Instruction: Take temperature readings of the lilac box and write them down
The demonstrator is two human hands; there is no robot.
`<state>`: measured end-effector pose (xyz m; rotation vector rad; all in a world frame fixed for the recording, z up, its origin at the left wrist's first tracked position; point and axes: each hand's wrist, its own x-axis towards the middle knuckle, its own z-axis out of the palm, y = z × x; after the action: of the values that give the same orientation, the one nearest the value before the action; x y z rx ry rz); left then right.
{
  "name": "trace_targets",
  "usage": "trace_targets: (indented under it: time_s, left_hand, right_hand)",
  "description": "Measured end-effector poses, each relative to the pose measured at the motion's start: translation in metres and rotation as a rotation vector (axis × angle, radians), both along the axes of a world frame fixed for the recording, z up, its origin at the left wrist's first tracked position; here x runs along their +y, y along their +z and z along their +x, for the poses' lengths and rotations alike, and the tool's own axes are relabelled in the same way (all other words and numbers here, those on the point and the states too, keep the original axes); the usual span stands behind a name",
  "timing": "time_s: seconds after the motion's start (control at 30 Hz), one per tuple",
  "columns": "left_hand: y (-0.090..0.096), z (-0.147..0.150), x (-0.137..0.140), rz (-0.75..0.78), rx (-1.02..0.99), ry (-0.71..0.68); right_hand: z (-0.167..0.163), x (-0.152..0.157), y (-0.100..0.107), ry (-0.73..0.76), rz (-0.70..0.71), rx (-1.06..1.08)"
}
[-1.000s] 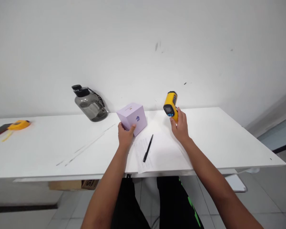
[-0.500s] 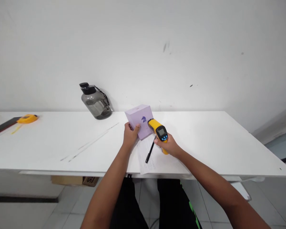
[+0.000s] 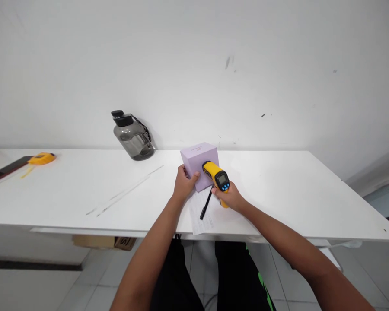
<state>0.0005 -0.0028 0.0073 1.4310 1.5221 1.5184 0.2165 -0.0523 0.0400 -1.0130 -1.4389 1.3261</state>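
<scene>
My left hand [image 3: 184, 183] grips a light purple box [image 3: 194, 160] by its left side, thumb on the front face. The box is tilted a little. In my right hand [image 3: 231, 195] is a yellow and black infrared thermometer [image 3: 215, 172], its nose pointing at the front of the box, very close to it; whether they touch I cannot tell. The thermometer's small screen and blue buttons face me. Below the two hands lies a black pen [image 3: 205, 206] on a sheet of paper with handwriting [image 3: 199, 218]. Part of the paper's far end is hidden by the box.
A grey see-through water bottle [image 3: 134, 140] with a black lid stands near the wall, left of the box. Further left are a yellow tape measure [image 3: 42, 158] and a dark flat object [image 3: 11, 167]. A cardboard box [image 3: 94, 241] sits under the white table [image 3: 278, 194].
The box has turned in my left hand, so the horse-head mark on its face no longer shows and a top with a small print does. The view has shifted slightly.
</scene>
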Motion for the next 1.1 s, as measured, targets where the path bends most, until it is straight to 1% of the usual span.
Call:
trace_targets:
  time_s: [0.33, 0.5, 0.67, 0.83, 1.0, 1.1]
  left_hand:
    - [-0.004, -0.001, -0.001, 0.011, 0.021, -0.008]
    - [-0.005, -0.002, -0.001, 0.021, 0.030, -0.010]
    - [-0.003, -0.002, -0.002, 0.010, 0.020, -0.028]
    - [0.002, 0.000, -0.003, 0.002, 0.015, -0.011]
    - [0.006, 0.002, -0.001, -0.009, -0.036, -0.016]
    - [0.006, 0.001, 0.001, -0.009, -0.084, -0.019]
  right_hand:
    - [-0.002, -0.001, 0.000, -0.041, 0.029, -0.024]
    - [-0.003, -0.001, -0.001, -0.037, 0.010, -0.039]
    - [-0.003, -0.001, -0.001, -0.053, 0.013, -0.048]
    - [-0.003, -0.002, 0.001, -0.057, 0.019, -0.058]
    - [-0.005, -0.004, 0.004, -0.071, 0.061, -0.054]
    - [-0.004, -0.006, 0.007, -0.135, 0.128, -0.088]
